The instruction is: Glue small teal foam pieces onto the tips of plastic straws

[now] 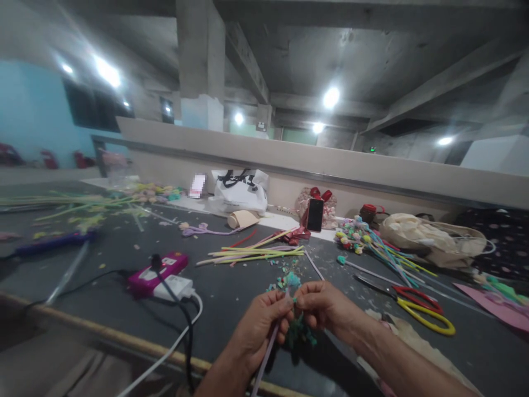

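Observation:
My left hand (264, 320) is closed around a pale lilac stem (265, 358) that runs down toward the table's front edge. At the stem's top sits a small teal flower head (293, 279). Close against it, my right hand (322, 303) pinches a small green piece (295, 300) with thumb and forefinger. Below both hands lies a cluster of dark green pieces (300, 333), partly in shadow. Small teal and orange scraps (275, 280) are scattered just beyond my fingertips.
Red-and-yellow scissors (419, 309) lie right of my right forearm. Yellow and lilac stems (256, 253) lie ahead. A magenta power strip (159, 273) with cables is at left. A phone (314, 215), a white bag (241, 190) and flower bundles (355, 236) stand or lie toward the back.

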Demonstrator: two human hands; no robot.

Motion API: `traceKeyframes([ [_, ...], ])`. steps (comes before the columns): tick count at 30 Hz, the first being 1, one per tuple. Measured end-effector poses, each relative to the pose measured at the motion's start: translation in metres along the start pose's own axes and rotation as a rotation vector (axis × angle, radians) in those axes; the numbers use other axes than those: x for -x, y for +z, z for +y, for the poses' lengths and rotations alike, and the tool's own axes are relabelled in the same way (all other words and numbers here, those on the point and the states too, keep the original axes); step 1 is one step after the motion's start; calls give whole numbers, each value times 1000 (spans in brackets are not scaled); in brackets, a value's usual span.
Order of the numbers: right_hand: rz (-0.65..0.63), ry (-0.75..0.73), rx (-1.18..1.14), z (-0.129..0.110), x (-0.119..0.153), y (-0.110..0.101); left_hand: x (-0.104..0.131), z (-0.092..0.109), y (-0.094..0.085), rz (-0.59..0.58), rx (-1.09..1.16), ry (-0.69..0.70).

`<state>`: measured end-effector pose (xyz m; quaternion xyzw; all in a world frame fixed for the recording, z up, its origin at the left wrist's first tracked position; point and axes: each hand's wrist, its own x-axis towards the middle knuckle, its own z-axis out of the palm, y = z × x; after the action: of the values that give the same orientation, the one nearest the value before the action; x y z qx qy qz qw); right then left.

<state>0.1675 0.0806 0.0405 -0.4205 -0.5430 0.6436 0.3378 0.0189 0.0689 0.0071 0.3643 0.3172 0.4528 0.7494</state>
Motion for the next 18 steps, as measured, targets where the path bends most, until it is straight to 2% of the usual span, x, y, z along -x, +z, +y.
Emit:
traceKeyframes([
  [5,37,-70,53,-9,3,3,-1,2,0,15,20,26],
  [10,76,-119,58,-3,0,9,-1,0,0,30,12,47],
  [18,-22,-72,17,1,-4,4,1,-2,0,2,7,77],
])
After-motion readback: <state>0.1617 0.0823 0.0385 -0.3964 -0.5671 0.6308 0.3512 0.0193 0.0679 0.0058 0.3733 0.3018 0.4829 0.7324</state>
